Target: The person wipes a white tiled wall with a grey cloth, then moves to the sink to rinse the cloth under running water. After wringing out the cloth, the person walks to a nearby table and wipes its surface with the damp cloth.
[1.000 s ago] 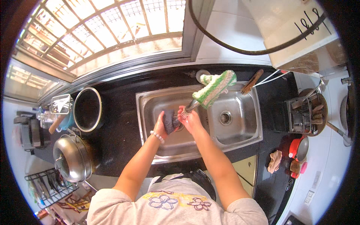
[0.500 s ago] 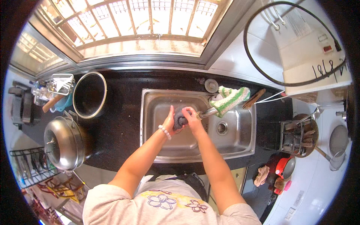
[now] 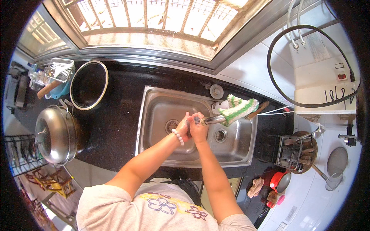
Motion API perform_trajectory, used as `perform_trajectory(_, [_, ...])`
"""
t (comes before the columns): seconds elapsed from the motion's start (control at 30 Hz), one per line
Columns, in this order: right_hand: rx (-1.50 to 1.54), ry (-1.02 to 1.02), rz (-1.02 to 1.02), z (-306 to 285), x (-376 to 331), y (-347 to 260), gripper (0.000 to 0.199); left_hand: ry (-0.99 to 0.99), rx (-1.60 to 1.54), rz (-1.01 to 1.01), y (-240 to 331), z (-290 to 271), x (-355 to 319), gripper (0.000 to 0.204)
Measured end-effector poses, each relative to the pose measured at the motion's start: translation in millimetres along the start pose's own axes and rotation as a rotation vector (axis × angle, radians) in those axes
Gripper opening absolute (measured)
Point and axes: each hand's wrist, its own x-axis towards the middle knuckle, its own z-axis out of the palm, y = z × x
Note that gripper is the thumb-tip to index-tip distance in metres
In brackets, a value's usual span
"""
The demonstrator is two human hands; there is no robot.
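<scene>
Over the double-bowl steel sink (image 3: 163, 157), my two hands are pressed close together. My left hand (image 3: 183, 127), with a white bead bracelet (image 3: 178, 136) at its wrist, is closed against a dark grey cloth (image 3: 189, 128). From the other side my right hand (image 3: 199, 129) curls round the same cloth. Only a small strip of it shows between palms and fingers. Both hands are by the end of the metal tap (image 3: 211, 120), over the divider side of the left bowl. A green-and-white striped cloth (image 3: 239, 112) drapes the tap's far part.
A large black pot (image 3: 89, 85) with a pale rim and a lidded steel pot (image 3: 58, 134) stand left on the dark counter. A small round dish (image 3: 216, 91) sits behind the sink. To the right are a utensil rack (image 3: 295, 154) and a red pan (image 3: 279, 181).
My hands have closed further round the grey cloth, so less of it shows, and moved nearer the tap end. The left bowl's drain has come into sight. The whole view has shifted slightly.
</scene>
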Motion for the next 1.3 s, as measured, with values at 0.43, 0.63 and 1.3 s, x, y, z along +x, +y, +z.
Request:
perform_trajectory(0.43, [1.133, 0.225, 0.710, 4, 6, 44, 0.047, 0.042, 1.090, 0.818, -11, 33, -17, 0.039])
perform_trajectory(0.63, [1.162, 0.141, 0.625, 6, -6, 69, 0.048, 0.282, 1.260, 0.893, -5, 62, -15, 0.017])
perform_trajectory(1.3, [1.118, 0.036, 0.704, 16, -22, 5, 0.042, 0.616, 1.648, 1.075, 32, 54, -42, 0.046])
